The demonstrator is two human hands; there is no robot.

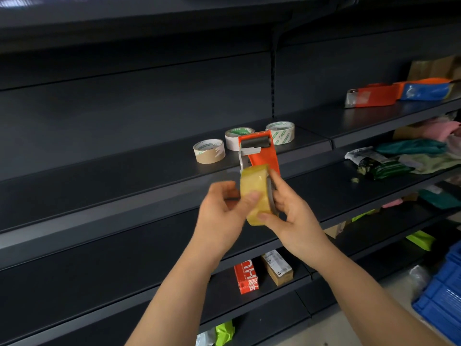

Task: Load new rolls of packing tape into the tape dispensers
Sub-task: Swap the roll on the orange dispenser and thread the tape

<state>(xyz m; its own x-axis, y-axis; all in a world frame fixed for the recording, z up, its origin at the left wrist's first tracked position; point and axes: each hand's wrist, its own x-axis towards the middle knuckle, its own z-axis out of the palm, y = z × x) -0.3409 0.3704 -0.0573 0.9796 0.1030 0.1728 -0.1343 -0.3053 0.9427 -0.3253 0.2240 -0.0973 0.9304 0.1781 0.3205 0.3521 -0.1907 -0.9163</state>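
Up front at the dark shelves, both hands are wrapped around a clear tape roll and an orange dispenser.

Going left to right: three paper-backed tape rolls [209, 150] sit on the middle shelf [124, 166] just behind the action. Left hand [222, 208] grips the yellowish clear tape roll [257, 193], thumb pressed on its face. Orange dispenser [259, 151] sticks up right behind the roll, black roller on top. Right hand [291, 218] clamps the roll's other side, fingers pinching its edge, so the hands are close together. Further right, another orange dispenser [371, 96] lies on the upper shelf beside a blue packet [426, 91], with bagged clothes [411, 156] below.
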